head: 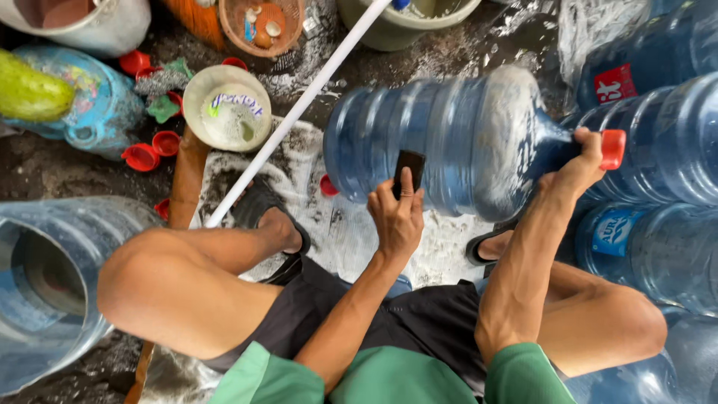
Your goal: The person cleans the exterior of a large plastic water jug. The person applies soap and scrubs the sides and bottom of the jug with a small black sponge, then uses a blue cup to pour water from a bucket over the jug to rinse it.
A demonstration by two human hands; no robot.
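A large blue water jug [449, 142] lies on its side in front of me, its red cap [612, 149] pointing right. My right hand [576, 168] grips the jug's neck just behind the cap. My left hand [396, 217] presses a small dark flat scrubber [409, 170] against the jug's side. Soapy foam covers part of the jug near its shoulder. I am seated with my knees spread and my feet in dark sandals on the wet ground.
More blue jugs [666, 135] are stacked at the right and one [45, 284] lies at the left. A white pipe [299, 112] slants across the ground. A round white tub [226, 107], red caps [140, 157], buckets and a basket sit at the back.
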